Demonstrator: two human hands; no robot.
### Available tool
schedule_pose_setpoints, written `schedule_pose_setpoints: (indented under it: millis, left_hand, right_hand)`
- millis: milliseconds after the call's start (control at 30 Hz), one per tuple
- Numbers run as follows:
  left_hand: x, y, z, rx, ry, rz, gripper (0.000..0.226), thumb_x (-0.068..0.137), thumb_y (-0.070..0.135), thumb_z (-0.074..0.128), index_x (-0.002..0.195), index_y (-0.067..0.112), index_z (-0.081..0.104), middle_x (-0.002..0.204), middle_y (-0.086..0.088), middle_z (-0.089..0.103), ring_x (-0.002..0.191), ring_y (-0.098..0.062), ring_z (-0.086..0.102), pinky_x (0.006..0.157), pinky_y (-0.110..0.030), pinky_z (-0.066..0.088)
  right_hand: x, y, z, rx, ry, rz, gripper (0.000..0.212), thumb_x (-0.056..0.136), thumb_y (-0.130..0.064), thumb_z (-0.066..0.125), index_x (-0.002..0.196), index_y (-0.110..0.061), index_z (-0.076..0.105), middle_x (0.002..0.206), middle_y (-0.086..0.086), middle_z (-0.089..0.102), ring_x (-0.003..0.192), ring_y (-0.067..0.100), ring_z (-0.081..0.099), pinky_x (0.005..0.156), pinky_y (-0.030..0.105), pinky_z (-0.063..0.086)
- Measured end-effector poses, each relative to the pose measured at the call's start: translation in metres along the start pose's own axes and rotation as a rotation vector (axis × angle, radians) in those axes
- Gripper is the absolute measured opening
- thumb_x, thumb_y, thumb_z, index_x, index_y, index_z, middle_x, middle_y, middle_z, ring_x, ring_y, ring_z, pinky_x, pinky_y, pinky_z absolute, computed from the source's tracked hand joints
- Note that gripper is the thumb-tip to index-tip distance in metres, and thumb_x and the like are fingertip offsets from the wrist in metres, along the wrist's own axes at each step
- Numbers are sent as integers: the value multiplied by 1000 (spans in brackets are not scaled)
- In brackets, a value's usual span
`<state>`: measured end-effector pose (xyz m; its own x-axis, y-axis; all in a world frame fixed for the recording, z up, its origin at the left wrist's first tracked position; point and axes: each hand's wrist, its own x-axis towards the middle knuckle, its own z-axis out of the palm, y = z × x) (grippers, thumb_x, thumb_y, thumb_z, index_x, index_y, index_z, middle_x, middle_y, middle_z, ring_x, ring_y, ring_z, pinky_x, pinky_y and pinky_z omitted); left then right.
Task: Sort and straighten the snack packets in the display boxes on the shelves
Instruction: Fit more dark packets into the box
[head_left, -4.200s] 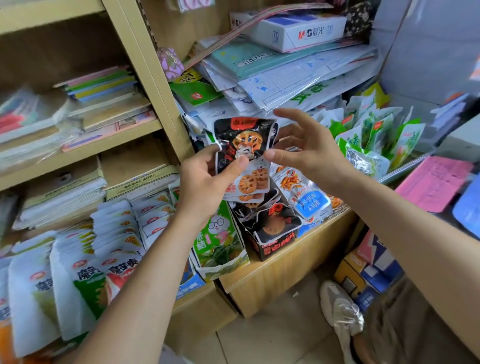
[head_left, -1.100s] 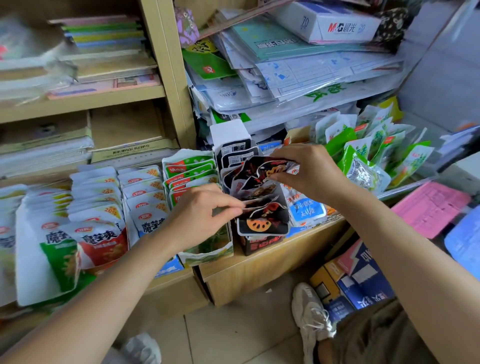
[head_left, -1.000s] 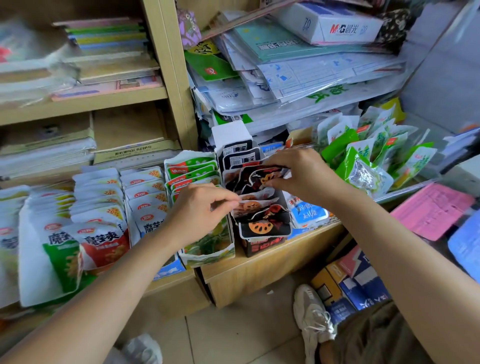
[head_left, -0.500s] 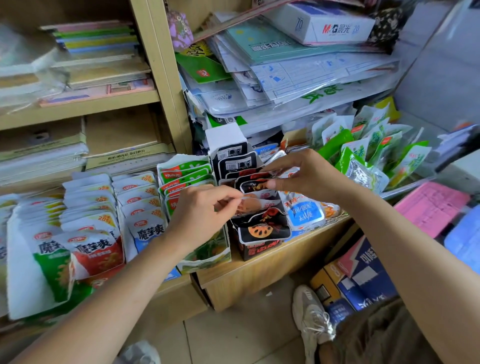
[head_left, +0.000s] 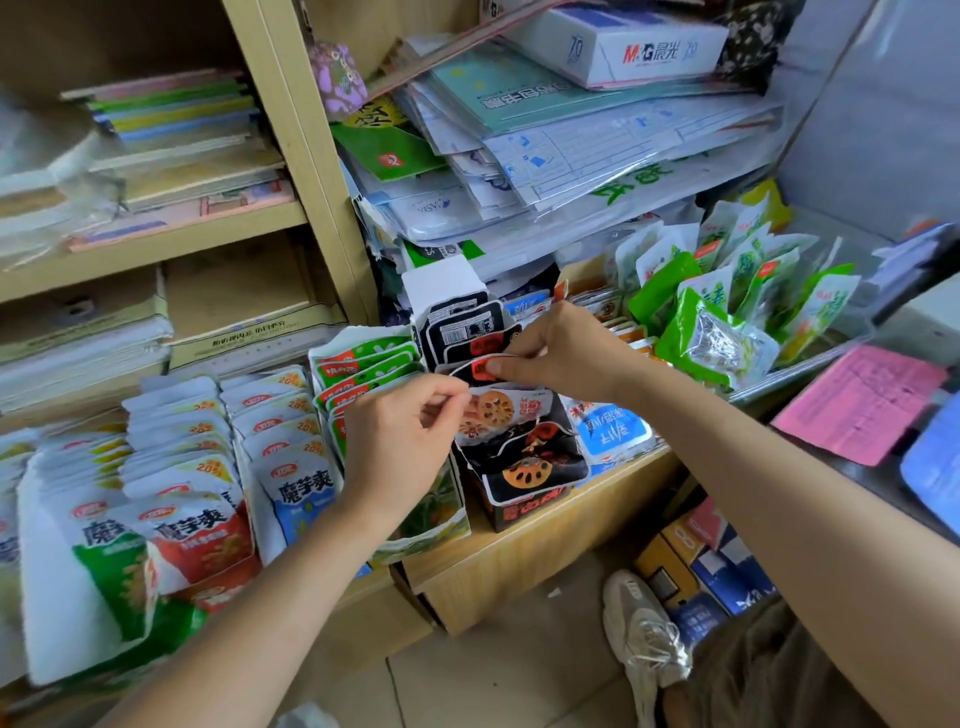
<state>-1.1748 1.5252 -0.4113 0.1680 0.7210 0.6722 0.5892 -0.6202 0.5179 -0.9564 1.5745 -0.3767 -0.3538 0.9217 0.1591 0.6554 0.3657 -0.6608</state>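
A black display box (head_left: 524, 512) of lotus-root snack packets stands at the shelf's front edge. My left hand (head_left: 400, 436) pinches the left edge of a white lotus-root packet (head_left: 498, 413) in the box. My right hand (head_left: 561, 353) pinches the top of a black lotus-root packet (head_left: 475, 370) just behind it. More black packets (head_left: 462, 327) stand upright at the back of the box. The front packet (head_left: 524, 467) leans forward.
White snack packets (head_left: 182, 467) fill boxes to the left; green-labelled ones (head_left: 363, 364) sit by my left hand. Blue packets (head_left: 613, 431) and green bags (head_left: 727, 312) lie to the right. Stationery piles (head_left: 571, 140) hang overhead. My shoe (head_left: 644, 639) and cartons (head_left: 706, 561) are on the floor.
Both hands came down from holding a black packet in the air to the box. In the last second they shifted slightly back along the row, fingers now on packets further back.
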Motion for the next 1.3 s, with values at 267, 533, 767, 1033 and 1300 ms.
schedule_pose_setpoints:
  millis: [267, 533, 767, 1033, 1300]
  left_hand:
    - [9, 3, -4, -99, -10, -104, 9, 86, 9, 78, 93, 14, 81, 81, 9, 76, 72, -2, 72, 66, -22, 60]
    - [31, -8, -21, -67, -104, -36, 7, 87, 13, 76, 91, 18, 80, 82, 10, 72, 74, -10, 66, 63, -26, 55]
    - [53, -22, -12, 345, -378, 99, 40, 81, 61, 66, 110, 35, 76, 98, 16, 69, 90, -10, 44, 78, -35, 37]
    - [67, -18, -7, 541, -442, 178, 12, 78, 44, 75, 87, 37, 78, 79, 15, 60, 82, -15, 41, 73, -35, 22]
    - [65, -29, -2, 333, -220, 78, 9, 89, 26, 72, 81, 27, 78, 85, 11, 66, 78, -15, 58, 67, -30, 37]
  right_hand:
    - [-35, -4, 2, -186, 156, -180, 43, 81, -33, 82, 122, -26, 71, 110, -1, 71, 97, 15, 66, 83, 36, 55]
    - [-44, 13, 14, -262, 158, -263, 19, 78, -15, 84, 95, -21, 82, 84, -5, 75, 81, 15, 65, 70, 38, 56]
    - [-43, 14, 12, -240, 135, -268, 17, 80, -18, 83, 96, -22, 81, 86, -6, 74, 83, 14, 65, 71, 38, 56]
    - [-39, 15, 6, -129, 66, -244, 13, 83, -23, 79, 97, -22, 81, 86, -10, 72, 80, 4, 63, 70, 25, 52]
    - [-28, 10, 10, -101, 156, -175, 11, 84, -21, 79, 92, -15, 81, 76, -34, 57, 68, -17, 56, 62, 5, 37]
